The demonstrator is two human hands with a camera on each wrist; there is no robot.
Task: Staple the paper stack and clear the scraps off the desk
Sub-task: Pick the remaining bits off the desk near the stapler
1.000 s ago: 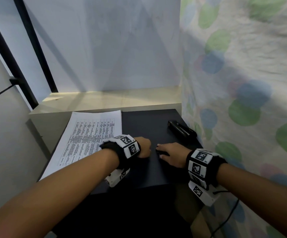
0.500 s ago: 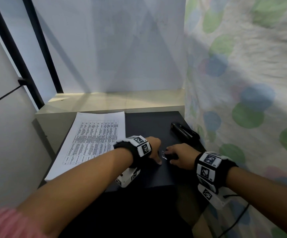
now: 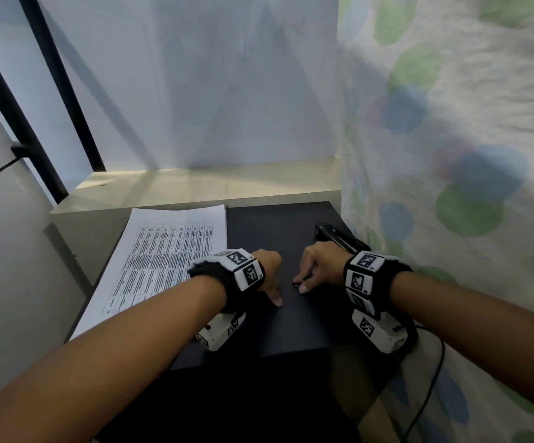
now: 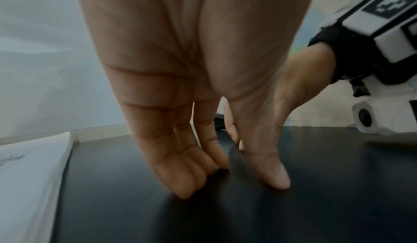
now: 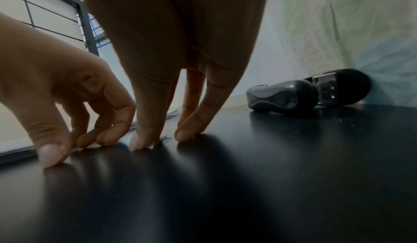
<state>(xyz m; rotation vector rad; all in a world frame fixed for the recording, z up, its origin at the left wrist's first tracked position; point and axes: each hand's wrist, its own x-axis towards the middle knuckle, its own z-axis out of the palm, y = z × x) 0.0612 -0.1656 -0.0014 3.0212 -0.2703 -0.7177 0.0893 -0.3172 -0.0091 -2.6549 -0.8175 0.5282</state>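
Observation:
A printed paper stack lies on the left part of the black desk. The dark stapler lies at the desk's right edge, behind my right hand. In the right wrist view, its thumb and a fingertip press on the desk either side of a tiny grey scrap. My left hand stands just to the left of it. Its fingertips and thumb touch the bare desk and hold nothing.
A pale wooden ledge runs behind the desk below a white wall. A dotted cloth hangs close along the right side. A black cable drops off the front right corner.
Both hands have drawn back a little toward the front edge. My right fingertips have closed in around the small scrap, and the left thumb now rests on the desk.

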